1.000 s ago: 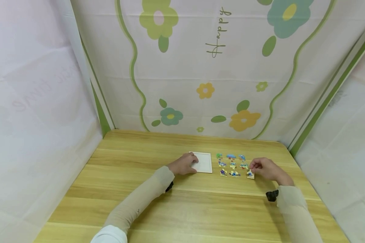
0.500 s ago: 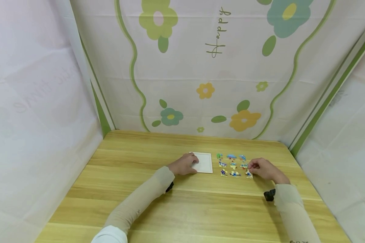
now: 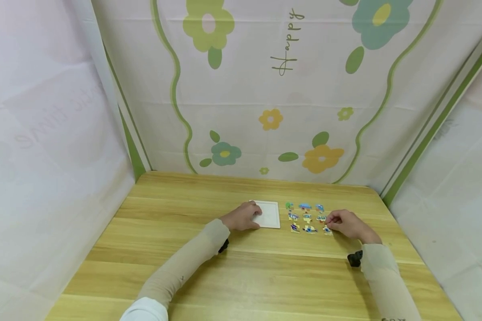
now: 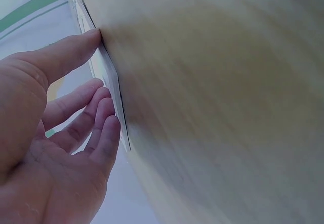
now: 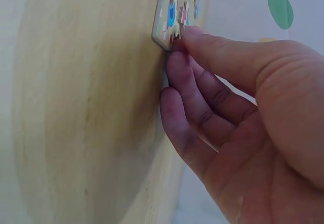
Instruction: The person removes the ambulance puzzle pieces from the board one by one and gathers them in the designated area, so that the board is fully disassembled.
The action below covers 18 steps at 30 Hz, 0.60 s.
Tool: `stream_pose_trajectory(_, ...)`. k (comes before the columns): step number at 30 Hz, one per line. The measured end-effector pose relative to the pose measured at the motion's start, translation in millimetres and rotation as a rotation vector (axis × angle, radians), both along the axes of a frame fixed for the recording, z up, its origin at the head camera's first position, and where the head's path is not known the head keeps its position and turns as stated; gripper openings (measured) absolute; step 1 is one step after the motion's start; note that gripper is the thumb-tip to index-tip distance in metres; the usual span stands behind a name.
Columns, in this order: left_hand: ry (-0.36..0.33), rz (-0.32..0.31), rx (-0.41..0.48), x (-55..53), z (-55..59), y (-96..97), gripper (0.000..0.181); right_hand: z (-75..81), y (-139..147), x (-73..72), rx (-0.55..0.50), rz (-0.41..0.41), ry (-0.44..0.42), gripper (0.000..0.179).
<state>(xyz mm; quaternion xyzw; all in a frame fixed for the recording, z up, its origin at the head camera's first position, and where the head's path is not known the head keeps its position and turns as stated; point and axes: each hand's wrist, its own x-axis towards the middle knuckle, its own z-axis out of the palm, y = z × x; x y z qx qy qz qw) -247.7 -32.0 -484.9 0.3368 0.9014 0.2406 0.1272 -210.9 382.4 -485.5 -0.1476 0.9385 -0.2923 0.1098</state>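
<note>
A thin white square tray lies on the table, with a raised rim round its flat inside. My left hand rests at its left side, thumb tip on the edge and bent fingers against the tray, as the left wrist view shows. To the right, several colourful jigsaw pieces lie in spaced rows. My right hand pinches the corner jigsaw piece nearest me on the right, between thumb and index finger. In the right wrist view this piece lies low on the table, its held end partly hidden by the fingertips.
The wood-grain table ends at a back wall of flowered cloth. White cloth walls stand at the left and right. A narrow strip of table lies between the tray and the pieces.
My right hand has shifted slightly to the left, and the corner jigsaw piece has moved left with it, closer to its row. The left hand and tray have stayed in place.
</note>
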Motion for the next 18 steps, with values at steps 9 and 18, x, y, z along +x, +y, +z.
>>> stream_pose_trajectory(9, 0.003, -0.008, -0.032, -2.1, 2.0, 0.1, 0.047, 6.4, 1, 5.1, 0.032, -0.060, 0.049, 0.011)
stream_pose_trajectory(18, 0.000, -0.003, 0.024, 2.7, 5.4, -13.2, 0.055, 12.4, -19, 23.3, 0.083, -0.022, 0.095, 0.023)
